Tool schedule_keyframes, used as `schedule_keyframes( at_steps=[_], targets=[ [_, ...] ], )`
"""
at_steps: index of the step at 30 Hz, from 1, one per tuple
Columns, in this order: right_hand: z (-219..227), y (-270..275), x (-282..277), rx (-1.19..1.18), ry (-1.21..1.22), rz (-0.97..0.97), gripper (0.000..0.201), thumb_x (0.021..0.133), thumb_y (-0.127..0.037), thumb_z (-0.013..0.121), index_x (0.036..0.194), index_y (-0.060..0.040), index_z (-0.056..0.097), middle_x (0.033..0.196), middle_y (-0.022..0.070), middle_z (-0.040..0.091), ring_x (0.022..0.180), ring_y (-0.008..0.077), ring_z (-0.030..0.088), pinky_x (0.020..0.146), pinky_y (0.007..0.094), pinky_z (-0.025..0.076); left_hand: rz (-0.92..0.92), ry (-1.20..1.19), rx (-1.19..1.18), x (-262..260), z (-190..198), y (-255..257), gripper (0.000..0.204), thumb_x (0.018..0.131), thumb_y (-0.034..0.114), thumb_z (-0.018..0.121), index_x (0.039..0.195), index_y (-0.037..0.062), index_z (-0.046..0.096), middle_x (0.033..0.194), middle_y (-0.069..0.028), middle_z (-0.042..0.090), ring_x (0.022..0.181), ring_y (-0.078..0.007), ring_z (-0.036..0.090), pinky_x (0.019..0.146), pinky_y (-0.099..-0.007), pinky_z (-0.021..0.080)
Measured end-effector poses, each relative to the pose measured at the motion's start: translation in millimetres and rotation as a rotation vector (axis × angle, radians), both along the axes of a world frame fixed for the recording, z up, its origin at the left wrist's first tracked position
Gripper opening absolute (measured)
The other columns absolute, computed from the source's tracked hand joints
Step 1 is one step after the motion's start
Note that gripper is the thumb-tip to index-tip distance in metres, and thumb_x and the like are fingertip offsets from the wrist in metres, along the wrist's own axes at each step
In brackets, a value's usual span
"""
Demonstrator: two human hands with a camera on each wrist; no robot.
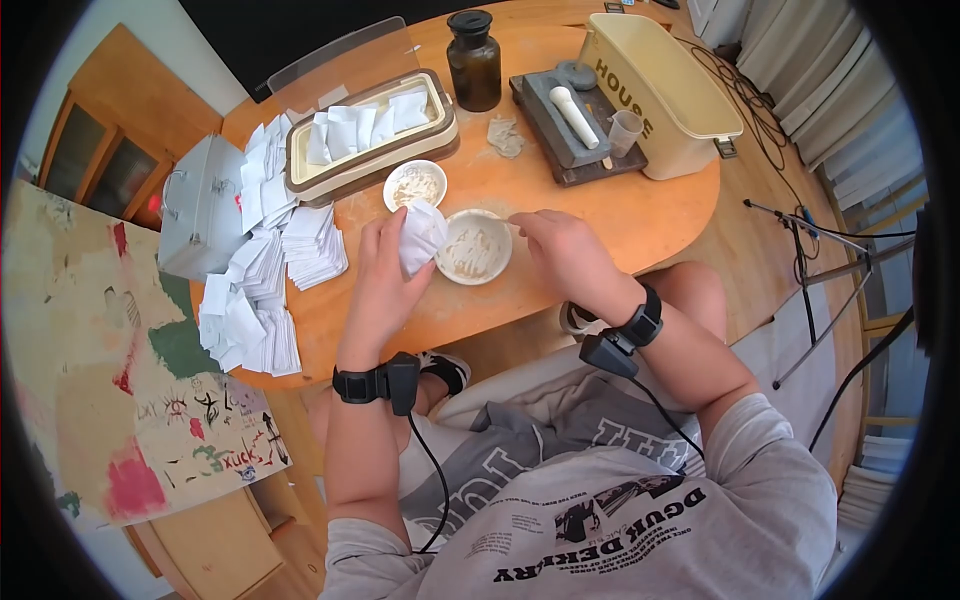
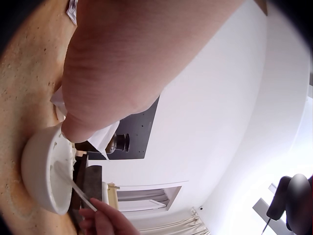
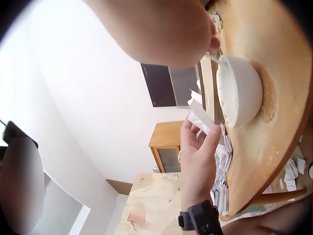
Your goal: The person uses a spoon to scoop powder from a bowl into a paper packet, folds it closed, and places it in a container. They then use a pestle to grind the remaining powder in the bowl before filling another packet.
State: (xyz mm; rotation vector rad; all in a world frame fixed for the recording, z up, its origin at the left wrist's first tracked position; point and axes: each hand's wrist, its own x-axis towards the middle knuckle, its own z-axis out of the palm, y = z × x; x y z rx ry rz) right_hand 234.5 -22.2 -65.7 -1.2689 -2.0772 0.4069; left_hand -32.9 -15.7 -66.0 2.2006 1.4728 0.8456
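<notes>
My left hand (image 1: 385, 275) grips an open white paper packet (image 1: 424, 238) between thumb and fingers, right beside the rim of a white bowl (image 1: 444, 270). Whitish powder residue coats the inside of this bowl. Over its right side, my right hand (image 1: 572, 255) pinches the thin handle of a small pale spoon (image 2: 82, 196). The broad end of the spoon dips into the bowl in the left wrist view. Just behind stands a smaller white bowl (image 1: 388, 192) with beige powder in it.
Stacks of white paper packets (image 1: 315, 250) line the left side, by a silver case (image 1: 200, 205). A cream-lidded box (image 1: 445, 135) holds more packets. Behind are a dark jar (image 1: 474, 75), a tray (image 1: 570, 178) with a white pestle (image 1: 573, 118), and a cream bin (image 1: 690, 150).
</notes>
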Motion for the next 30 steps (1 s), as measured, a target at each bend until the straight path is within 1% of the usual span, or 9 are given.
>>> schedule_keyframes(
  at_steps=[4, 7, 10, 13, 16, 21, 25, 27, 30],
  targets=[
    [3.0, -3.7, 1.2, -0.087, -0.157, 0.063, 0.024, 0.084, -0.003, 0.061, 0.107, 0.0009, 0.066, 0.09, 0.0208, 0.067, 0.085, 0.0393, 0.066, 0.078, 0.0455, 0.055, 0.004, 0.012, 0.018, -0.1, 0.9, 0.0, 0.072, 0.083, 0.01, 0.076, 0.145, 0.0009, 0.04, 0.131, -0.0205, 0.046, 0.124, -0.0402, 0.05, 0.105, -0.0434, 0.044],
    [3.4, -4.4, 0.4, 0.017, -0.044, 0.078, 0.023, 0.084, -0.003, 0.061, 0.106, 0.0006, 0.066, 0.089, 0.0204, 0.067, 0.084, 0.0395, 0.066, 0.076, 0.046, 0.055, 0.014, -0.011, -0.041, 1.5, 4.2, -1.8, 0.073, 0.082, 0.01, 0.076, 0.145, 0.0005, 0.04, 0.133, -0.0199, 0.046, 0.129, -0.0382, 0.045, 0.112, -0.0423, 0.038],
    [4.7, -1.5, 5.8, -0.088, -0.136, 0.015, 0.022, 0.084, -0.004, 0.061, 0.105, 0.0006, 0.065, 0.086, 0.0198, 0.066, 0.083, 0.0391, 0.066, 0.076, 0.0463, 0.054, 0.004, -0.012, -0.047, 1.2, 3.7, -0.5, 0.074, 0.082, 0.01, 0.076, 0.145, 0.0004, 0.04, 0.133, -0.0202, 0.046, 0.128, -0.0384, 0.046, 0.111, -0.0421, 0.038],
    [4.9, -3.0, 1.3, -0.023, -0.113, 0.158, 0.02, 0.084, -0.005, 0.061, 0.103, 0.0009, 0.065, 0.084, 0.0195, 0.064, 0.083, 0.0389, 0.065, 0.076, 0.0465, 0.054, 0.002, -0.015, -0.053, 0.9, 3.1, 0.5, 0.074, 0.082, 0.01, 0.076, 0.145, 0.0003, 0.04, 0.134, -0.0203, 0.045, 0.128, -0.0384, 0.046, 0.111, -0.042, 0.038],
    [3.7, -2.8, 1.4, -0.023, -0.058, 0.004, 0.019, 0.088, -0.004, 0.059, 0.104, -0.0012, 0.068, 0.086, 0.0196, 0.067, 0.082, 0.0384, 0.066, 0.076, 0.045, 0.054, 0.007, -0.013, -0.047, 3.1, 3.3, -0.6, 0.073, 0.082, 0.01, 0.076, 0.145, 0.0002, 0.04, 0.134, -0.0202, 0.045, 0.127, -0.0383, 0.046, 0.111, -0.0419, 0.038],
    [2.7, -5.5, -6.5, -0.087, -0.007, 0.111, 0.022, 0.085, -0.003, 0.061, 0.106, 0.0017, 0.065, 0.091, 0.0208, 0.068, 0.09, 0.0387, 0.066, 0.079, 0.046, 0.054, -0.002, -0.024, -0.053, 4.4, 6.4, -0.3, 0.073, 0.082, 0.01, 0.076, 0.145, 0.0002, 0.041, 0.133, -0.0204, 0.046, 0.127, -0.0384, 0.046, 0.11, -0.0417, 0.039],
    [-8.2, -1.4, -13.1, -0.096, 0.037, 0.021, 0.023, 0.085, 0.0, 0.06, 0.107, 0.0017, 0.065, 0.093, 0.021, 0.068, 0.092, 0.0391, 0.066, 0.081, 0.0459, 0.054, -0.008, -0.007, -0.052, 3.3, 7.4, -0.7, 0.073, 0.082, 0.01, 0.076, 0.146, 0.0006, 0.04, 0.132, -0.0207, 0.046, 0.127, -0.0385, 0.047, 0.11, -0.0419, 0.039],
    [-6.0, -2.4, -9.5, -0.112, 0.009, 0.177, 0.025, 0.085, 0.001, 0.059, 0.109, 0.0016, 0.065, 0.095, 0.0215, 0.067, 0.093, 0.0391, 0.066, 0.082, 0.0456, 0.053, -0.002, 0.002, -0.033, 2.3, 7.1, 0.4, 0.073, 0.082, 0.01, 0.076, 0.146, 0.0007, 0.041, 0.131, -0.0208, 0.047, 0.126, -0.0386, 0.047, 0.109, -0.0422, 0.039],
    [-8.8, 0.4, -7.7, -0.07, 0.032, 0.105, 0.027, 0.084, 0.001, 0.059, 0.111, 0.0015, 0.065, 0.097, 0.0217, 0.067, 0.093, 0.0397, 0.065, 0.083, 0.0456, 0.053, 0.02, -0.007, -0.058, 4.2, 5.8, -1.2, 0.073, 0.082, 0.01, 0.076, 0.145, 0.001, 0.041, 0.13, -0.0208, 0.047, 0.125, -0.0387, 0.048, 0.109, -0.0425, 0.039]
  ],
)
